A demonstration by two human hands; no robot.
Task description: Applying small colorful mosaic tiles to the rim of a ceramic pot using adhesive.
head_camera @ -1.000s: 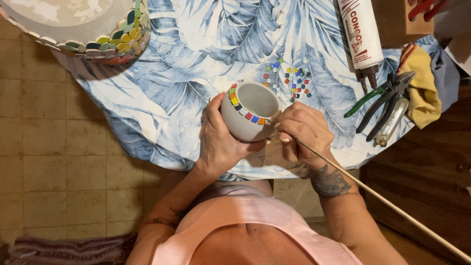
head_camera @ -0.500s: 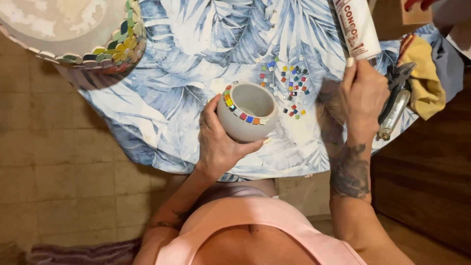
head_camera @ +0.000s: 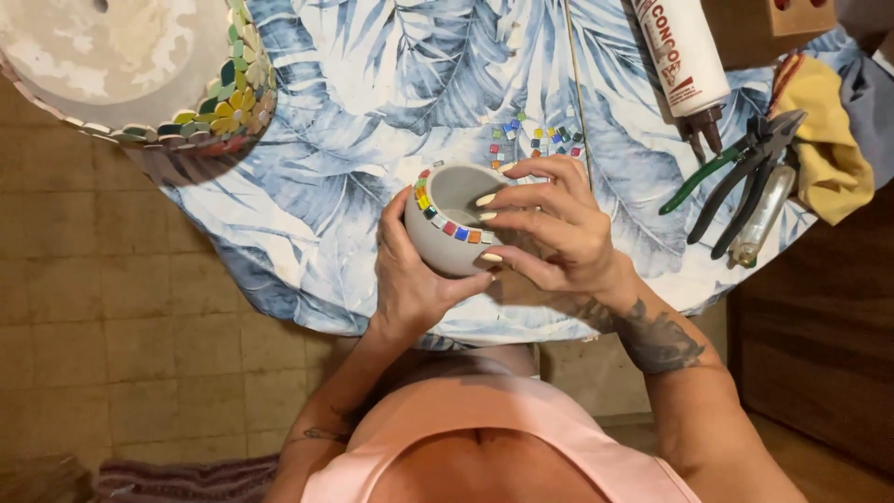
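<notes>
Far left of both hands, at table edge: large round pale plaster-coloured dish rimmed with green and yellow mosaic petals (head_camera: 219,116), overhanging the blue-and-white leaf-print tablecloth (head_camera: 372,84). Risk: a knock could tip it off the edge.

Centre: small grey cement bowl with a partial row of coloured square tiles on its rim (head_camera: 447,224). Cradled from below and the left by left hand (head_camera: 410,279), thumb up the side, held clear of the cloth near the table edge. Risk: a slackened grip could drop the bowl to the tiled floor.

Directly right of bowl: right hand (head_camera: 559,228), fingers spread and curled over rim and tile row, fingertips touching; possibly pinching a tile, not clear from this angle. Risk: sideways pressure could push unset tiles out of line.

Just beyond right hand: loose cluster of small coloured mosaic tiles (head_camera: 535,140); thin wooden stick (head_camera: 573,84) lying alongside. Risk: a brushing wrist could scatter tiles.

Further right of right hand: white adhesive tube with dark nozzle (head_camera: 684,65); green-handled nippers (head_camera: 736,168); yellow cloth (head_camera: 824,140).
</notes>
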